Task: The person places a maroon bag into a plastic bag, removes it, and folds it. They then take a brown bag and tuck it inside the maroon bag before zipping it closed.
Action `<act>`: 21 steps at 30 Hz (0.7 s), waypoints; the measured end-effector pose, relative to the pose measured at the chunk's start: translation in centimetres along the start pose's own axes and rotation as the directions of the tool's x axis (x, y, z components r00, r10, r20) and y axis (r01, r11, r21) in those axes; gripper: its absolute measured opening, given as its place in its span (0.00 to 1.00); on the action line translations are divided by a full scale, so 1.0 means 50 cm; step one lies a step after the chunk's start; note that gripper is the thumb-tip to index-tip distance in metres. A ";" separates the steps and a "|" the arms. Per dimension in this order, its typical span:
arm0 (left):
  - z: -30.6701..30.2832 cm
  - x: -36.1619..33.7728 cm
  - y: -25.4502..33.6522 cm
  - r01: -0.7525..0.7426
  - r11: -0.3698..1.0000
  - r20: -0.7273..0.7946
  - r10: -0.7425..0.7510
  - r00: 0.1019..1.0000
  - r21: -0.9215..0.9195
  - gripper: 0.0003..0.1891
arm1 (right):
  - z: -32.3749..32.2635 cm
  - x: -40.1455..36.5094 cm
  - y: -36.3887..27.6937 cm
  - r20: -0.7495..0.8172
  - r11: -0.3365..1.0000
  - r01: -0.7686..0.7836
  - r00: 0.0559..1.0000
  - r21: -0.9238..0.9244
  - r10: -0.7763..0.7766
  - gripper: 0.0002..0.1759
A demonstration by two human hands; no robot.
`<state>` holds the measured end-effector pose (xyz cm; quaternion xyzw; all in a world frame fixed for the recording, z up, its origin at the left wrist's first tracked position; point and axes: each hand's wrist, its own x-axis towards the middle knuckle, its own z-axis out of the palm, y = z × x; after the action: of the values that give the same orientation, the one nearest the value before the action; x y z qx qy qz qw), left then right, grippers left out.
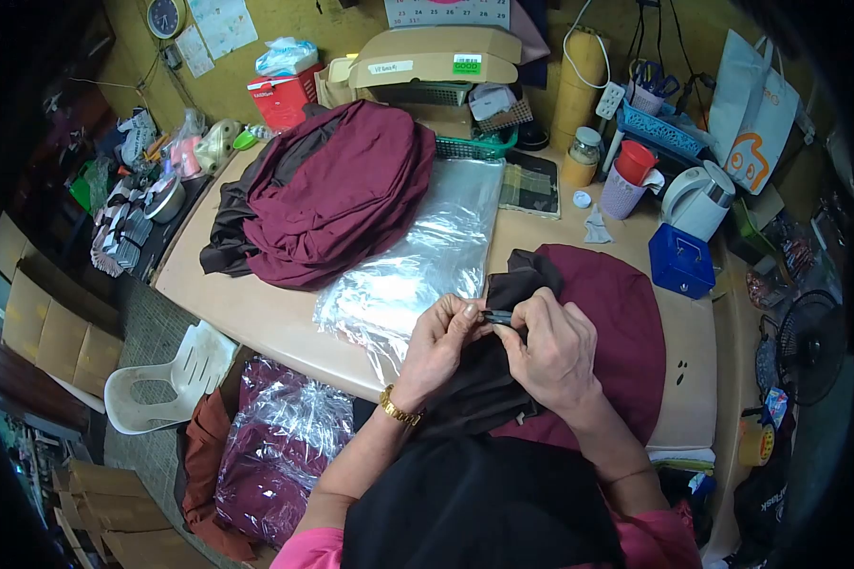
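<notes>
My left hand pinches an edge of black cloth near the table's front. Close against it, my right hand has its fingers closed round a small dark metal tool, whose tip meets the cloth at my left fingertips. The black cloth joins a maroon fabric piece that spreads under and to the right of my right hand. What exactly lies between the fingertips is too small to tell.
Clear plastic sheets lie beyond my left hand, beside a maroon and black fabric pile. A blue box, a kettle and a purple cup stand at the right. Wrapped maroon fabric is below the table edge.
</notes>
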<state>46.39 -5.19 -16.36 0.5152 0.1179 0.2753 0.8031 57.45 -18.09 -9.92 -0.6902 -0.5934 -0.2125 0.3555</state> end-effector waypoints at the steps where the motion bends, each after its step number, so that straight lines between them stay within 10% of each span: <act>1: 0.001 0.000 0.000 -0.002 1.000 0.010 0.002 1.000 0.002 0.12 | 0.003 -0.002 0.002 0.011 1.000 0.011 1.000 -0.001 -0.011 0.18; 5: -0.001 -0.003 0.005 0.040 0.998 0.049 -0.042 0.998 0.039 0.13 | 0.015 -0.014 0.019 0.017 0.999 0.000 1.000 0.036 -0.001 0.19; 7: 0.003 -0.004 0.008 0.039 0.999 0.042 -0.038 0.998 -0.027 0.12 | 0.031 -0.006 0.027 0.055 0.690 -0.396 0.886 0.606 0.461 0.25; 8: 0.005 -0.004 0.008 0.037 0.995 0.034 -0.034 0.999 -0.096 0.11 | 0.037 -0.009 0.060 0.118 0.745 -0.411 0.902 0.525 0.415 0.35; 11: -0.001 -0.003 0.016 -0.009 0.999 0.001 0.009 1.000 -0.032 0.14 | 0.105 -0.053 0.158 0.468 0.412 -0.595 0.801 0.691 0.373 0.10; 17: -0.217 0.020 0.065 -0.225 0.897 -0.567 0.418 0.710 0.380 0.27 | 0.100 -0.068 0.162 0.325 0.459 -0.600 0.772 0.656 0.546 0.12; 19: -0.200 0.020 0.057 -0.292 0.697 -0.245 0.562 0.790 0.655 0.20 | 0.104 -0.066 0.155 0.322 0.462 -0.589 0.782 0.663 0.534 0.11; 21: -0.102 0.026 0.056 -0.261 0.717 -0.030 0.365 0.930 0.646 0.24 | 0.109 -0.065 0.147 0.331 0.467 -0.586 0.788 0.663 0.519 0.11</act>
<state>44.13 0.34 -15.99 0.7439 0.1763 0.3908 0.5127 63.22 -16.52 -17.60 -0.6473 -0.3851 0.2007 0.6264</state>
